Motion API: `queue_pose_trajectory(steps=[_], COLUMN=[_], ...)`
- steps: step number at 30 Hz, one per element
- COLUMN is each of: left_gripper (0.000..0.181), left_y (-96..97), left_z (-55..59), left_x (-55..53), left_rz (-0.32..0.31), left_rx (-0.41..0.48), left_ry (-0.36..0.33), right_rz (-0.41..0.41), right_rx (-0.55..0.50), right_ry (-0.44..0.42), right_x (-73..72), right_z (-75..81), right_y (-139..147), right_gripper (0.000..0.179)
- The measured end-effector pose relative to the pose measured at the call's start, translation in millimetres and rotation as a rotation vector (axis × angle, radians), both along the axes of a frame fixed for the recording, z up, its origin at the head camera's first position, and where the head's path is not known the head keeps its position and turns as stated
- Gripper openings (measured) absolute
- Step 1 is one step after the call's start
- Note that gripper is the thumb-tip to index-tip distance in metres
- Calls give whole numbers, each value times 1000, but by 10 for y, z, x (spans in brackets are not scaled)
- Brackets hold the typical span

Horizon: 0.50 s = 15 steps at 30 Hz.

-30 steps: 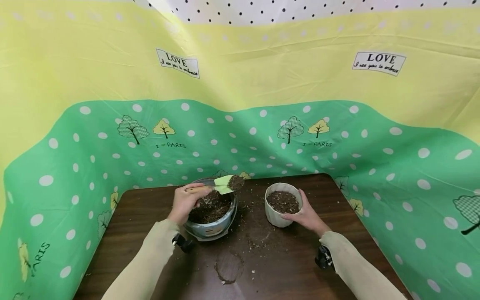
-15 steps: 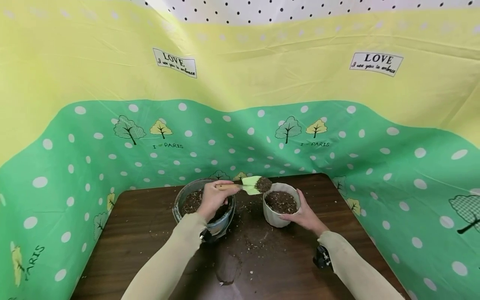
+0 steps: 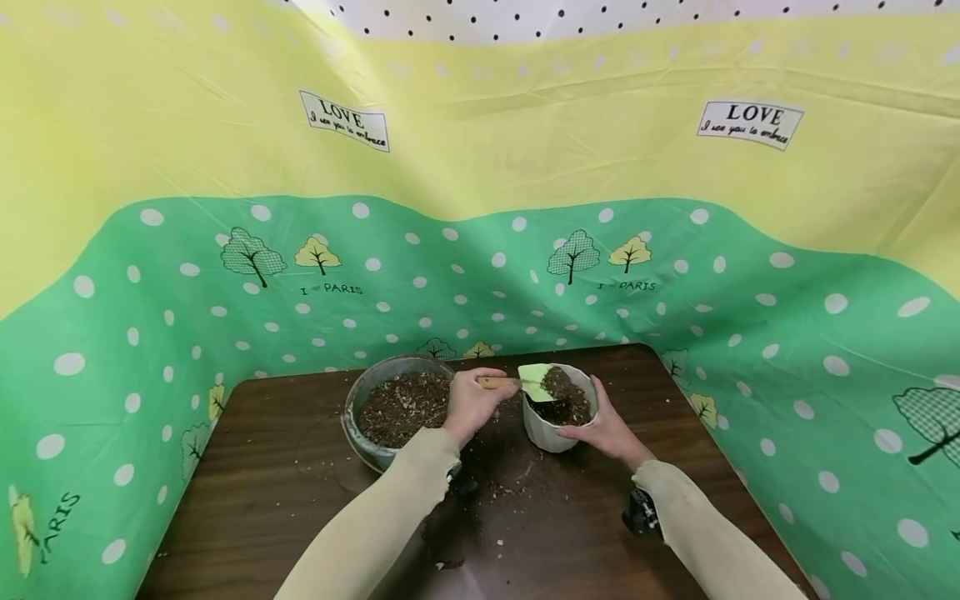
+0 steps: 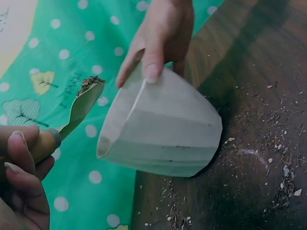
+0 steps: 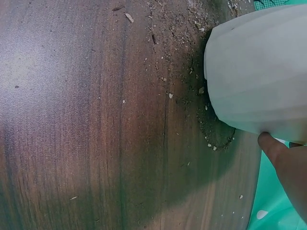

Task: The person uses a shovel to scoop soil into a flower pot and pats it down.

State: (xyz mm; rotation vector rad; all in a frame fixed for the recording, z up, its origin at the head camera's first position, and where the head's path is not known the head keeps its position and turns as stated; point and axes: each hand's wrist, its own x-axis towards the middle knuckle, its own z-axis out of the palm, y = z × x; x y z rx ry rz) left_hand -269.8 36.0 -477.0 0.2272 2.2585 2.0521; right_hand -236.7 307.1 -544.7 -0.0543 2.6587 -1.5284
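- Head view: left hand (image 3: pixel 474 404) has brought the trowel (image 3: pixel 536 383) across from the bowl (image 3: pixel 352 417); half a second ago the blade was just left of the white pot (image 3: pixel 551 437), now it's over its mouth.
- Left wrist view shows soil (image 4: pixel 90 84) at the blade tip, so my read: load delivered, not fully dumped.
- Left grip: fingers curled round the wooden handle (image 4: pixel 44 145).
- Right grip: thumb and fingers spread round the pot's right side; right hand (image 3: pixel 611 427) steadies it, I think.
- Pot stands on the counter (image 3: pixel 285 475), right of the bowl.
- Pot: off-white, faceted wall, narrower base; plastic or ceramic, can't tell.
- Blade: thin, pale green, curved.
- Soil: dark, coarse, pale flecks.
- Counter: dark woodgrain, scattered crumbs (image 3: pixel 510 487).
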Motion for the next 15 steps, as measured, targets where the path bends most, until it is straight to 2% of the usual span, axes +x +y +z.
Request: queue_pose_trajectory(steps=[6, 10, 12, 15], left_gripper=[27, 28, 28, 28], left_y=[184, 276, 310, 342], left_z=[-26, -52, -50, -46], left_x=[-7, -19, -19, -13], left_rz=[-2, -21, -28, -36], left_rx=[-92, -107, -119, -138], left_ry=[46, 62, 61, 63], right_rz=[-5, 5, 14, 11], right_rx=[-21, -32, -51, -46], right_ry=[-5, 15, 10, 4], right_x=[-20, -22, 11, 9], right_z=[-30, -54, 40, 65], right_y=[10, 10, -20, -21], right_gripper=[126, 126, 125, 124])
